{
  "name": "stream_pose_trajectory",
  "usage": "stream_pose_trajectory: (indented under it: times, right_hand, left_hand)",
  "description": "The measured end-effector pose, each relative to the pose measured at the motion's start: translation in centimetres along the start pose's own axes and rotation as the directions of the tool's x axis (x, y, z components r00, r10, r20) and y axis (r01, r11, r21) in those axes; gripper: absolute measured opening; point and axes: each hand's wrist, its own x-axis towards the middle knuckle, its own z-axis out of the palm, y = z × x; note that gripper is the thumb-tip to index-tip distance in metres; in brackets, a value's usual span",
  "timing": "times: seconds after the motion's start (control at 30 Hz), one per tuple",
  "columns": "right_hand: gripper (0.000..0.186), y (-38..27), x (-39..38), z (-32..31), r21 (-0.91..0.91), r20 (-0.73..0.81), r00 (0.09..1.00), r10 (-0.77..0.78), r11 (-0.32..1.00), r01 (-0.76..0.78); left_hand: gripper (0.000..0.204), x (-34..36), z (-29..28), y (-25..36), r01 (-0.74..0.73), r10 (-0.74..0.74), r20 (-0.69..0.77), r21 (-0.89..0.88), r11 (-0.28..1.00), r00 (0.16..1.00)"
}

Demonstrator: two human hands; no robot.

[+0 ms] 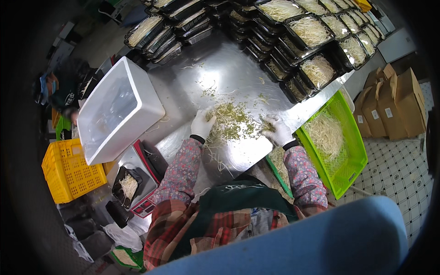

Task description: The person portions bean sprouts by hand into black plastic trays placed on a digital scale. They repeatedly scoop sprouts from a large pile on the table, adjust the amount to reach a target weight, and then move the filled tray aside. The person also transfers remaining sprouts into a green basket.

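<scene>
A loose pile of pale sprouts with green bits [233, 120] lies on the steel table [172, 68]. My left hand [201, 126], in a white glove, has its fingers curled into the pile's left side, gripping some strands; the fingertips are partly hidden. My right hand [277, 130], also gloved, pinches a small greenish clump of sprouts [266, 123] near the table's right edge. Stray strands are scattered beyond the pile and toward the near edge.
Stacked black sprout trays [311, 32] line the back. A white foam box [87, 146], yellow crate [68, 174] and scale with a tray [142, 206] stand left. Right are a green basket of sprouts [325, 133] and paper bags [403, 105]. A co-worker [64, 98] is at left.
</scene>
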Motion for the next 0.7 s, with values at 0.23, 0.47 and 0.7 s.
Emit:
stream_pose_trajectory:
  times: [0.23,0.47,0.7]
  right_hand:
    - [0.022,2.4,-2.5,2.4,-0.049,-0.148,0.987,-0.054,0.998,0.047]
    - [0.033,13.8,-10.2,-10.9,0.407,-0.570,0.764,0.302,0.912,-0.056]
    - [0.059,18.8,-16.5,-13.9,-0.130,-0.697,0.685,0.214,0.901,-0.413]
  left_hand:
    - [0.020,1.1,0.9,1.2,-0.021,0.010,0.096,0.118,0.993,0.995]
    - [0.032,-3.6,6.5,19.5,0.051,0.166,0.451,-0.431,0.901,0.877]
    - [0.115,-11.7,6.4,18.3,-0.518,0.480,0.507,-0.076,0.852,0.716]
